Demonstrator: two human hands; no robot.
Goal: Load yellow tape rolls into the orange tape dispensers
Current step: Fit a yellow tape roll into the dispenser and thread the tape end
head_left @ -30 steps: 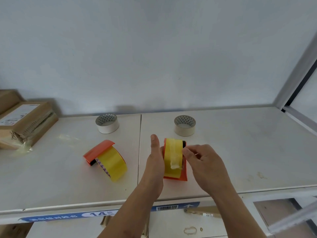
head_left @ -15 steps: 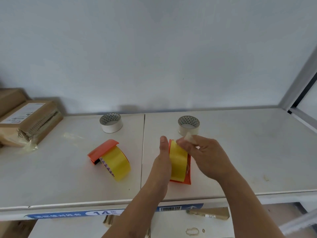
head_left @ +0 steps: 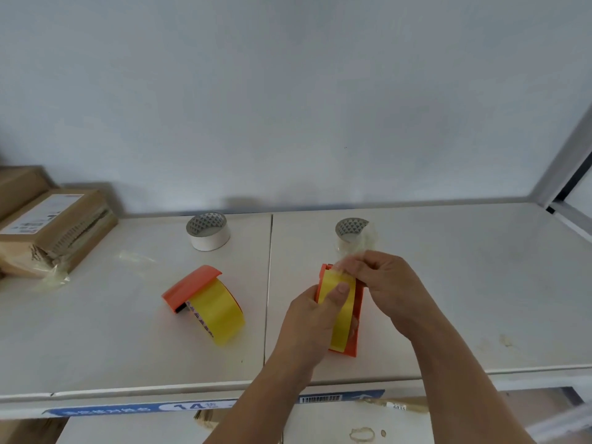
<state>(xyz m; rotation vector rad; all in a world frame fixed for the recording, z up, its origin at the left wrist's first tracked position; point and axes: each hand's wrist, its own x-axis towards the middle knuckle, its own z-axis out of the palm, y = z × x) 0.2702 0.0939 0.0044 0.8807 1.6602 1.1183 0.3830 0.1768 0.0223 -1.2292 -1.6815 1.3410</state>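
White desk (head_left: 448, 283) in front of you, two panels w/ a seam down the middle, plain pale wall behind, grey frame post at far right. Brown cardboard boxes (head_left: 54, 232) stacked at the far left edge; the top one has a white label, print too small to read. Blue strip (head_left: 192, 406) along the desk's front lip reads "14" plus a barcode; rest not legible.

Your left hand (head_left: 307, 325) is wrapped around the held dispenser (head_left: 354, 318), orange, standing on the desk just right of the seam, w/ a yellow tape roll (head_left: 341, 315) seated in it. Left thumb presses on the yellow face, the other fingers hidden behind the body. Your right hand (head_left: 384, 283) is at the dispenser's far top end, fingers pinched closed on a clear, crinkled bit of film (head_left: 358, 248) that rises above the roll.

Second dispenser (head_left: 192, 288), also orange, lies left of the seam, well apart from both hands, its own yellow roll (head_left: 217, 315) already in it; purple marks along the roll's edge, unreadable.

Two pale rolls w/ a triangle-print core sit farther back: left roll (head_left: 208, 231) left of the seam, right roll (head_left: 350, 230) partly behind the film.
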